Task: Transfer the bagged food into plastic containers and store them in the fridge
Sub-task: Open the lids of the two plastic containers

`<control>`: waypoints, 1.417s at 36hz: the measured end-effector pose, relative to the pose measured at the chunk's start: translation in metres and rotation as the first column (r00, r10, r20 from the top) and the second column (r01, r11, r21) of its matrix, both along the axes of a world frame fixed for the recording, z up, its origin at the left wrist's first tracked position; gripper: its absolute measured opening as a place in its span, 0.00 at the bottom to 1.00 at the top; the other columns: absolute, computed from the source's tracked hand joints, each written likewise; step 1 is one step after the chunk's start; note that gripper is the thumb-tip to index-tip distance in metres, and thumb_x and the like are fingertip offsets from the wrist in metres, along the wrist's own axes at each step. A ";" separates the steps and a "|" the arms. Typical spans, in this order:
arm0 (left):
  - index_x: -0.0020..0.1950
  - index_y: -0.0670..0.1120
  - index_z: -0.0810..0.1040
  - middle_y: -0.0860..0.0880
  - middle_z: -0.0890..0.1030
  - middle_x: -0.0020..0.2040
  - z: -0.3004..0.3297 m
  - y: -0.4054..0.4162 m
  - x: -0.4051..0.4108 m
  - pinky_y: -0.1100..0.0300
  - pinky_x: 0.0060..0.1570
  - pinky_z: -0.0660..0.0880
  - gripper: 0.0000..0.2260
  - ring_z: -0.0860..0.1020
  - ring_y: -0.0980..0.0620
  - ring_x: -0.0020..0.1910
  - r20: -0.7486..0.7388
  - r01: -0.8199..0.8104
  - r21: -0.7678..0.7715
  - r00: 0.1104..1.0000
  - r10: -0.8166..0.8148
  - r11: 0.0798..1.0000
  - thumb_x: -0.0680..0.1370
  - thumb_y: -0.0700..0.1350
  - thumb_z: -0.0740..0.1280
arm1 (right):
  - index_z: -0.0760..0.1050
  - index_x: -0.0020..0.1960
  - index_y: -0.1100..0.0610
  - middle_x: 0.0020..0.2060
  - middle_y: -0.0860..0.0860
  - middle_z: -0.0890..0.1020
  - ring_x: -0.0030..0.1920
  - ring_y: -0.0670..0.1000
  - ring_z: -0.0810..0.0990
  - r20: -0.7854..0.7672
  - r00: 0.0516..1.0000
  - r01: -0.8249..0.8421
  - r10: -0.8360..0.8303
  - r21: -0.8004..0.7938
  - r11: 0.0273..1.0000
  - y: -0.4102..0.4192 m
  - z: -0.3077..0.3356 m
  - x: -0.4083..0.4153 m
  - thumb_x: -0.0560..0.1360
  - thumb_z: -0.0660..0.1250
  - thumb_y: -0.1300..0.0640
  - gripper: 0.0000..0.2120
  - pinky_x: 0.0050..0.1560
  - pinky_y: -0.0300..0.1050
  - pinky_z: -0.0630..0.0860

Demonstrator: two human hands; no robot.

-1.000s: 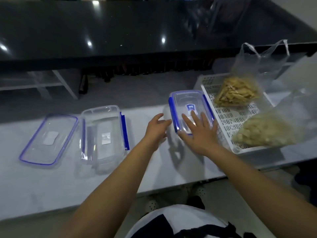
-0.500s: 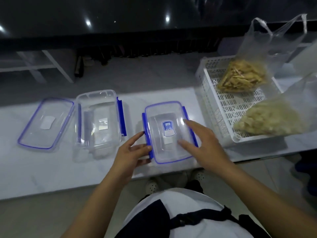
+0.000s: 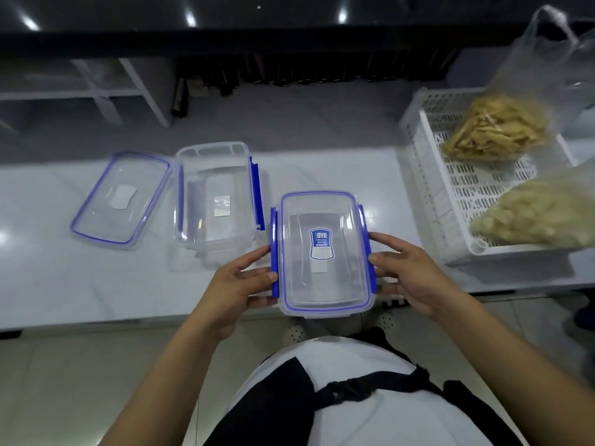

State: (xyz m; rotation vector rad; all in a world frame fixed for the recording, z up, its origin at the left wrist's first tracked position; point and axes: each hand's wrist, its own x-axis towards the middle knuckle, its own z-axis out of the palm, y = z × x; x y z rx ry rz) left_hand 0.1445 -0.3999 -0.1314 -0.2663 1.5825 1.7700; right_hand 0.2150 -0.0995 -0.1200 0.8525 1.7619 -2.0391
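A lidded clear container (image 3: pixel 323 252) with blue clips and a blue label sits at the counter's front edge. My left hand (image 3: pixel 240 276) grips its left clip side and my right hand (image 3: pixel 410 272) grips its right clip side. An open, empty container (image 3: pixel 214 201) stands to the left, with its loose blue-rimmed lid (image 3: pixel 120 197) lying flat beside it. Two clear bags lie in the white basket (image 3: pixel 428 194) at right: one of yellow strips (image 3: pixel 492 130) at the back, one of pale pieces (image 3: pixel 541 214) nearer me.
The white marble counter (image 3: pixel 64 278) ends just under the held container. A black glossy counter (image 3: pixel 225 24) runs behind, with a gap and white shelf legs (image 3: pixel 141 88) below it. Tiled floor lies beside me.
The lidded container has been drawn from beside the basket toward the counter's front edge. Both hands have shifted from its top and left side to its two long clip sides.
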 end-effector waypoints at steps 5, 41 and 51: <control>0.67 0.55 0.79 0.38 0.85 0.56 -0.005 -0.003 -0.001 0.51 0.47 0.83 0.22 0.85 0.39 0.51 0.029 0.010 0.050 0.999 -0.012 0.999 0.77 0.36 0.71 | 0.81 0.61 0.44 0.48 0.58 0.86 0.43 0.55 0.86 0.015 1.000 0.024 -0.024 0.022 0.999 0.002 -0.001 0.001 0.79 0.67 0.63 0.17 0.42 0.51 0.83; 0.71 0.63 0.70 0.64 0.83 0.58 0.061 0.036 0.022 0.64 0.49 0.76 0.22 0.81 0.65 0.54 -0.175 0.025 -0.033 0.984 -0.031 0.999 0.81 0.46 0.68 | 0.68 0.72 0.36 0.52 0.30 0.74 0.50 0.33 0.75 -0.092 0.996 0.010 0.020 0.318 0.948 -0.034 0.054 -0.015 0.77 0.68 0.43 0.24 0.53 0.38 0.68; 0.69 0.61 0.74 0.60 0.79 0.65 0.076 0.019 0.010 0.57 0.45 0.82 0.28 0.83 0.56 0.58 -0.305 -0.243 0.099 0.916 0.262 0.965 0.77 0.33 0.70 | 0.67 0.68 0.31 0.51 0.32 0.80 0.47 0.28 0.79 -0.161 0.979 -0.078 0.129 0.288 0.955 -0.062 0.074 -0.040 0.78 0.69 0.46 0.22 0.36 0.26 0.74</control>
